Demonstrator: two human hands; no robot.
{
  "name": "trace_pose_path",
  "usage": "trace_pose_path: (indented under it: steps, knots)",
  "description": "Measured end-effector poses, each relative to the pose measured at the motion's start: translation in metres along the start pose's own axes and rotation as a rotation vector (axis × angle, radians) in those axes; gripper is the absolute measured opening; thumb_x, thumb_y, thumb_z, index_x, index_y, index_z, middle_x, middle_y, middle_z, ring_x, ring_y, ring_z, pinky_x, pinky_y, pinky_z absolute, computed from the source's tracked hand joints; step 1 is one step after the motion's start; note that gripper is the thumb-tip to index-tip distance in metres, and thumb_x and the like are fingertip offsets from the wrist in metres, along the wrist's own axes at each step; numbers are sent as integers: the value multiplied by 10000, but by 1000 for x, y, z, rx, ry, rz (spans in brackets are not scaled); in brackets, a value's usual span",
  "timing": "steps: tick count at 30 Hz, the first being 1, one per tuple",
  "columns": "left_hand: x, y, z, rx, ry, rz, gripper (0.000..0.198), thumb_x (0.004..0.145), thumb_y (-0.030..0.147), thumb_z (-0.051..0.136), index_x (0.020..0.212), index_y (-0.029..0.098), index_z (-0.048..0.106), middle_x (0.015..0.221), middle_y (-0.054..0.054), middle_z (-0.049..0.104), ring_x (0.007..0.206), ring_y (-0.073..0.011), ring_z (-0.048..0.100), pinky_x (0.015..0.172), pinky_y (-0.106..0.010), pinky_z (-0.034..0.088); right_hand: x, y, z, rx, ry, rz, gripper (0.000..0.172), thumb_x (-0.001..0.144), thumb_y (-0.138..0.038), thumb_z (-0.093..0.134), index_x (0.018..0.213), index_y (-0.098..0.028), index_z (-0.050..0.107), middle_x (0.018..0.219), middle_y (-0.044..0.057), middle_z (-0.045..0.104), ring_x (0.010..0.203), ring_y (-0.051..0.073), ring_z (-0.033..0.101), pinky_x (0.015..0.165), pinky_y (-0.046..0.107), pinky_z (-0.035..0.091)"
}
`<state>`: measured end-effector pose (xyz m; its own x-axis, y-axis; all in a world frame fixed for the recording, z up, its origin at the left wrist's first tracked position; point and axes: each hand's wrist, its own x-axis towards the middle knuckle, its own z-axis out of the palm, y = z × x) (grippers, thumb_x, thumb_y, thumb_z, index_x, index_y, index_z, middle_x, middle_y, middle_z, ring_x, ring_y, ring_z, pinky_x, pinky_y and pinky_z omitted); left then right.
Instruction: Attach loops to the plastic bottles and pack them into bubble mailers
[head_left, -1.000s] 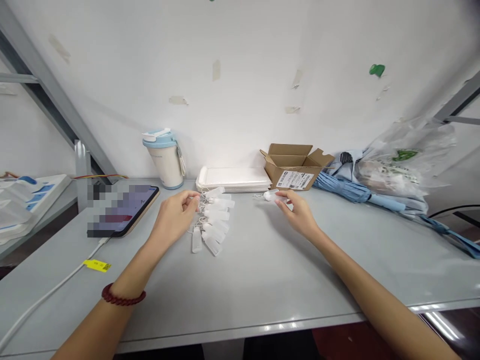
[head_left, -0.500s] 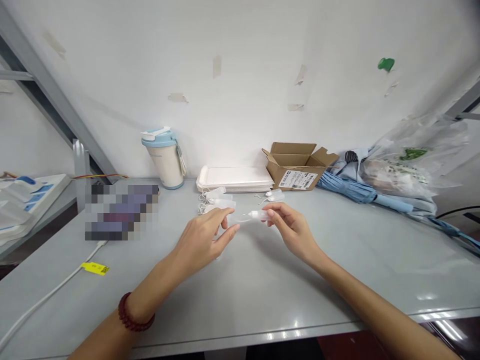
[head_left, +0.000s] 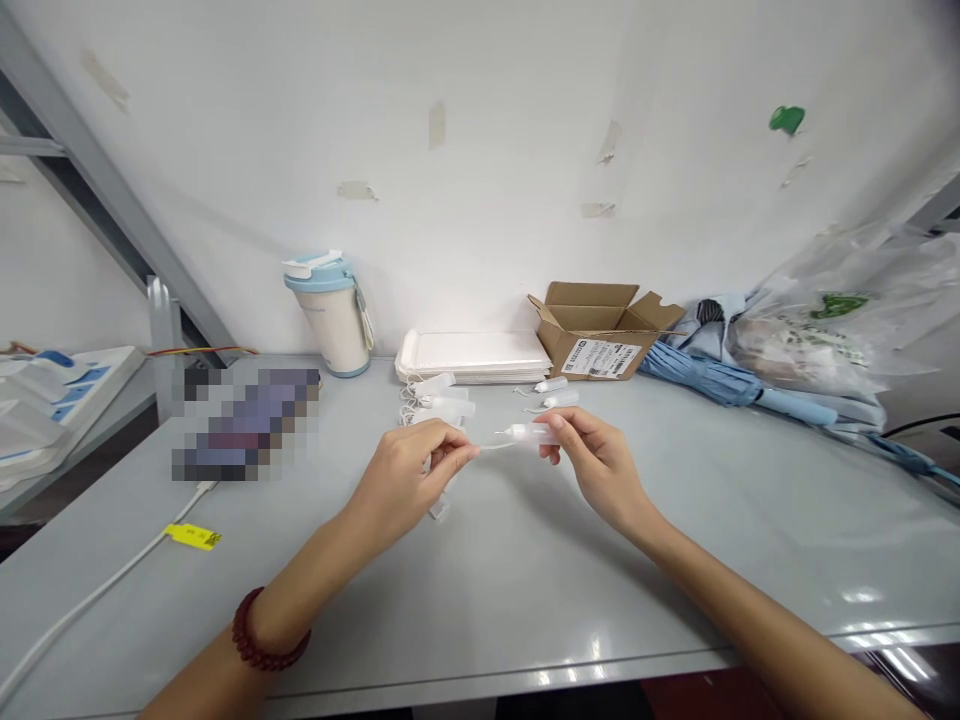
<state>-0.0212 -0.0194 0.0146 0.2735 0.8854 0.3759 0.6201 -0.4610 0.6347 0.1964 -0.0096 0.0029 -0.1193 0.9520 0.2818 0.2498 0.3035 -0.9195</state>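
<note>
The small bottle (head_left: 534, 433) is held over the table (head_left: 480, 585) with its body clamped in the fingers of the right hand (head_left: 604, 468), seemingly so that its tip (head_left: 501, 432) is left free, while the white cord (head_left: 496, 446) is pinched by the left hand (head_left: 409, 465), apparently to be kept straight.

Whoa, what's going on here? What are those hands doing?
A person's right hand holds a small see-through bottle with a thin tip. The left hand pinches a white cord that reaches to the bottle. More bottles lie beyond the left hand, partly hidden by it, and two others lie near the cardboard box.
</note>
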Motion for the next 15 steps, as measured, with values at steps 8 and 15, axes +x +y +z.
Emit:
trace_pose_path:
  steps: [8,15]
  knots:
    - [-1,2,0,-81,-40,-1,137,833,252,565,768,182,664,668,19,656,555,-91,501,529,-202,374,-1,1,1,26,-21,5,321,880,-463,482,813,-175,607,608,-11,546,567,105,482,561,241,399]
    - [-3,3,5,-85,-81,38,134,849,206,534,807,174,657,691,17,631,584,-88,499,529,-197,366,-3,2,4,43,-75,11,295,866,-450,513,837,-174,613,614,-12,566,565,100,482,560,236,391]
